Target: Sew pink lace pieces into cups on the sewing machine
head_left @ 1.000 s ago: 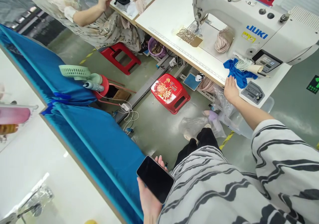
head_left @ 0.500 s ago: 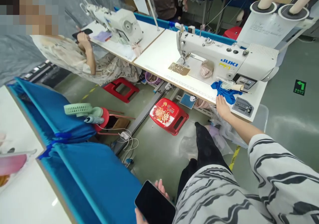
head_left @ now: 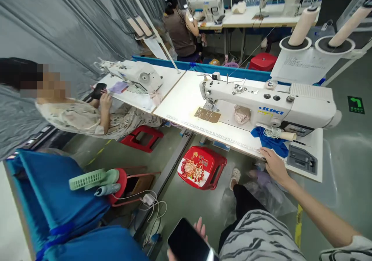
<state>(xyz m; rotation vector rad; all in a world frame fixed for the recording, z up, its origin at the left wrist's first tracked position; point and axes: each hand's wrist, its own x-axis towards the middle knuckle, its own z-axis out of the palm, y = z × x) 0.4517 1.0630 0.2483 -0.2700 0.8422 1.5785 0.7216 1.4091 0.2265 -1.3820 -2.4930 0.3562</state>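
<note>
A dark-screened phone (head_left: 188, 241) lies in my left hand (head_left: 200, 229), low in the view, its fingers showing past the phone's edge. My right hand (head_left: 273, 165) rests on the front edge of the white sewing table (head_left: 183, 94), fingers extended, just beside a bundle of blue cloth (head_left: 270, 141). On that cloth are a coil of pale cord (head_left: 272, 132) and a cream cone (head_left: 287, 136). Behind them stands a white JUKI sewing machine (head_left: 255, 102), with a pinkish bundle (head_left: 241, 114) near its base and a brown plate (head_left: 207, 115) by the needle.
A red stool (head_left: 202, 167) with a flower print stands on the floor. At left, a seated person holds a phone (head_left: 99, 91). Green fan (head_left: 87, 179), a bottle and cables (head_left: 157, 205) are at lower left. Blue cloth troughs (head_left: 87, 245) edge the left table. Another person sits farther back.
The view has tilted up, showing more of the back tables. A pale shoe now shows beside the red stool. My left hand still holds the phone; my right hand stays at the table edge.
</note>
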